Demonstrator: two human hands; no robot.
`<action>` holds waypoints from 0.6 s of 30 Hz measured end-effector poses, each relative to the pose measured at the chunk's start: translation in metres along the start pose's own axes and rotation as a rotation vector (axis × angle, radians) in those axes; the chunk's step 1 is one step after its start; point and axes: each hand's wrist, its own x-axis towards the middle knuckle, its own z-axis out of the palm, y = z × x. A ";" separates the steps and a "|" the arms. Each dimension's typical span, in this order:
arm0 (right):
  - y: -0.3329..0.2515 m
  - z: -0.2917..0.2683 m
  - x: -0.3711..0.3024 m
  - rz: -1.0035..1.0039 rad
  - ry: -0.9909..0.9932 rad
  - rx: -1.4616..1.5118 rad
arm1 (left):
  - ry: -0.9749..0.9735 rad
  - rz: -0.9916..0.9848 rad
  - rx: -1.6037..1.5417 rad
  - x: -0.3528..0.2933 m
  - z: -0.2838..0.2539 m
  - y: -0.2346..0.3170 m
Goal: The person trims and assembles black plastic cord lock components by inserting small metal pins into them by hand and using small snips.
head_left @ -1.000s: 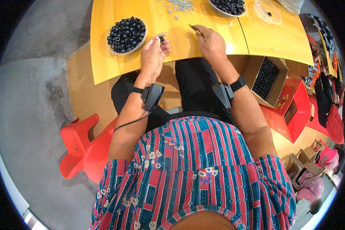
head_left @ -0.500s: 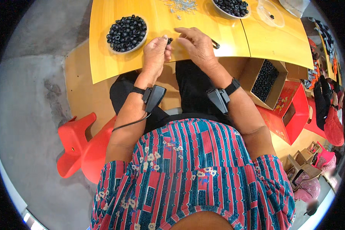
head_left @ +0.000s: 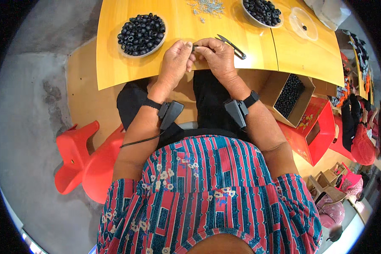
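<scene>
Left hand (head_left: 177, 59) and right hand (head_left: 219, 56) together, twelve o'clock: left pinches small black piece (head_left: 194, 48) (right's grip unclear). Loosened pinch could drop piece over desk (head_left: 131, 67) edge; rightward drift could nudge snips (head_left: 231, 45), two o'clock.

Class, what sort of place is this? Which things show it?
Probably a small assembly workshop: bowls of black parts and silvery pieces share the yellow table, with a carton of similar black parts below.

tbl (head_left: 258, 51): yel | pcs (head_left: 140, 36): blk | snips (head_left: 236, 49): blk | shirt (head_left: 207, 171): pink/teal stripes, wht flwrs | chairs (head_left: 100, 178): red
</scene>
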 end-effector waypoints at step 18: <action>-0.002 0.010 -0.008 -0.094 0.072 -0.092 | -0.025 -0.057 -0.124 -0.001 0.005 0.005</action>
